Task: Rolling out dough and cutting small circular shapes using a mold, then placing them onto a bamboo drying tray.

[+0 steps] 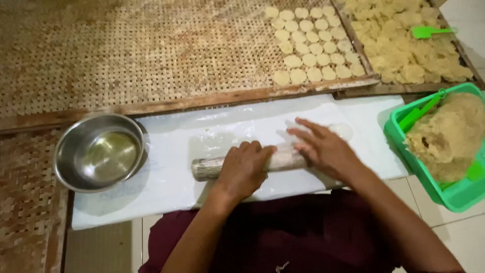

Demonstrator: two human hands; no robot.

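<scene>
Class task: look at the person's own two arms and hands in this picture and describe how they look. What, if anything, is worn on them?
Both forearms are bare from the bottom edge of the frame to the wrist; no sleeves show. The left hand and right hand wear no gloves, and no rings, watch or bracelets can be seen. Below the arms lies dark maroon clothing over the lap.

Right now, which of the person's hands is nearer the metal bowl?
Left. The left hand grips the rolling pin to the right of the metal bowl; the right hand rests farther right, toward the green basket.
</scene>
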